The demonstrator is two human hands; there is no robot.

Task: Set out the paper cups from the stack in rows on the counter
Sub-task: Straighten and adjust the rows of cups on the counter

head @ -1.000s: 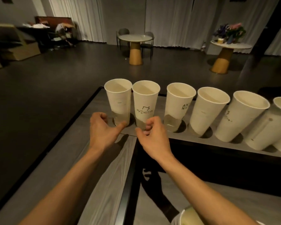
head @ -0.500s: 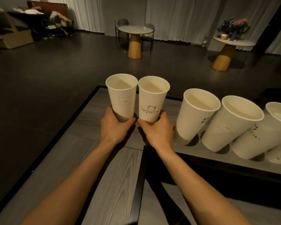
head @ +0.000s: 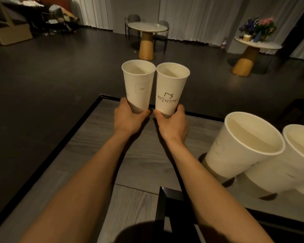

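Note:
My left hand (head: 127,118) grips the base of a tall white paper cup (head: 139,85) with a faint square mark. My right hand (head: 172,122) grips the base of a second white paper cup (head: 170,86) that bears a small line drawing and writing. Both cups are upright, side by side, rims almost touching, near the far left corner of the grey wood counter (head: 95,141). Whether their bases rest on the counter is hidden by my fingers. Two more white cups (head: 244,146) (head: 298,160) stand on the counter at the right.
The counter has a black edge (head: 74,130) along its left side and a dark recess (head: 167,207) near me. Beyond it lies a dark floor with two round pedestal tables (head: 147,28) (head: 256,44), one bearing flowers (head: 258,28), and cardboard boxes (head: 9,34) far left.
Both hands closed on the bases of the two leftmost cups and carried them toward the far left corner, away from the row. The view has shifted left, so fewer cups show.

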